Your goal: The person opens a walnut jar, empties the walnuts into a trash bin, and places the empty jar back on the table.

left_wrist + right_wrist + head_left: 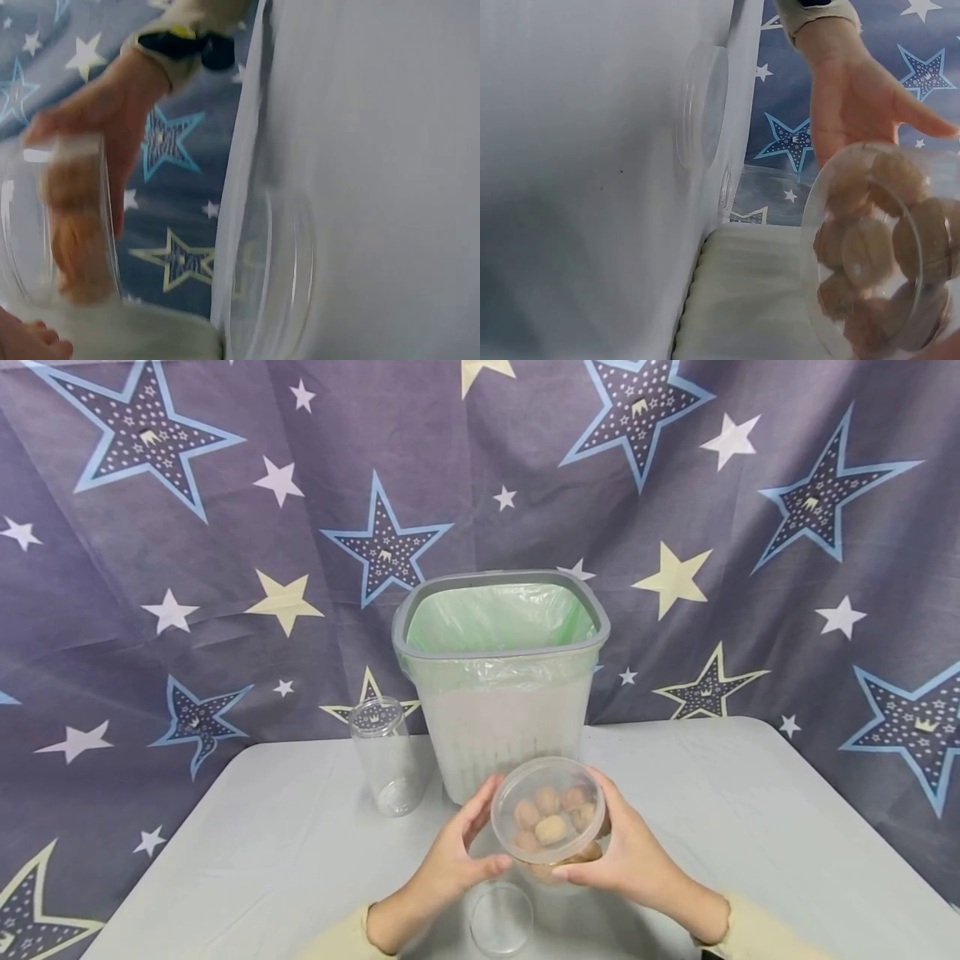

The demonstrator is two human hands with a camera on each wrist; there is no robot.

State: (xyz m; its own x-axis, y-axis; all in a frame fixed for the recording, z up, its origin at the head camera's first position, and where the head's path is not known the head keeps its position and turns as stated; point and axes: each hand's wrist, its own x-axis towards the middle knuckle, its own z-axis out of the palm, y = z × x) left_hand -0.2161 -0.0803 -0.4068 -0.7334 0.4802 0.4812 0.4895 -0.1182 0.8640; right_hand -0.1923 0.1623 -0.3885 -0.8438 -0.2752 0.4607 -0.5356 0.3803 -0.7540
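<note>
A clear plastic tub [547, 827] with several walnuts [868, 252] inside is held above the table, its round top tilted toward me. My right hand [637, 860] grips it from the right side, thumb at the lower front; the left wrist view also shows this right hand [105, 112] round the tub. At the tub's left side is my left hand [450, 856], thumb and fingers spread apart. In the right wrist view that left hand [855, 97] shows an open palm beside the tub. Below lies a round clear lid [502, 918] on the table.
A waste bin [510, 718] with a grey rim and green liner bag stands behind the hands. To its left stands a tall clear plastic jar [382, 756]. A star-patterned curtain [480, 460] hangs behind the pale-covered table [247, 860].
</note>
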